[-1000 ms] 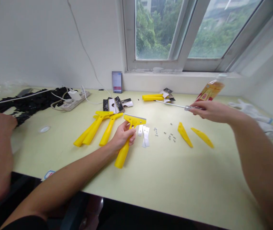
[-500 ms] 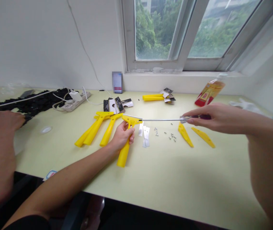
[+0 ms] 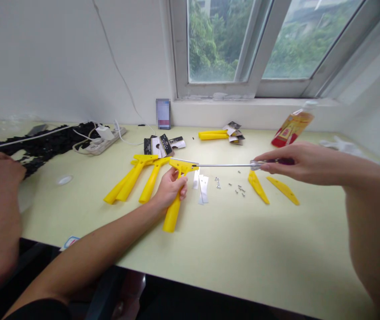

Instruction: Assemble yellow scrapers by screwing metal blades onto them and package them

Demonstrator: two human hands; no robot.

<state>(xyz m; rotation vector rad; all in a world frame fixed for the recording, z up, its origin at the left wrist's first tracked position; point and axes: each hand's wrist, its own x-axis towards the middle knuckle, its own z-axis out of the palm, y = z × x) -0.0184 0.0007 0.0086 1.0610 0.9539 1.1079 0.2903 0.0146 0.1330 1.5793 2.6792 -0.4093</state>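
Note:
My left hand [image 3: 171, 189] is wrapped round the handle of a yellow scraper [image 3: 173, 213], whose wide head points away from me. A screwdriver [image 3: 225, 166] lies level in the closed fingers of my right hand [image 3: 286, 162]. Its long metal shaft reaches left, and the tip meets the right end of the scraper's head. Beside my left hand lie more yellow scraper handles [image 3: 148, 184]. Thin metal blades [image 3: 203, 189], small nuts [image 3: 217, 183] and several screws [image 3: 239, 189] are spread below the shaft. Two yellow plastic pieces [image 3: 258, 188] rest under my right hand.
Black-and-white cards [image 3: 159, 146] and a phone [image 3: 163, 114] are at the back. Further right are yellow handles with cards [image 3: 213, 135] and a bottle of amber and red liquid [image 3: 292, 128]. Another person's hands [image 3: 3, 169] work at the left, near black pieces and a power strip [image 3: 106, 142].
The other person's hands at the left have shifted slightly left. My own hands, the scraper and the screwdriver hold almost the same place.

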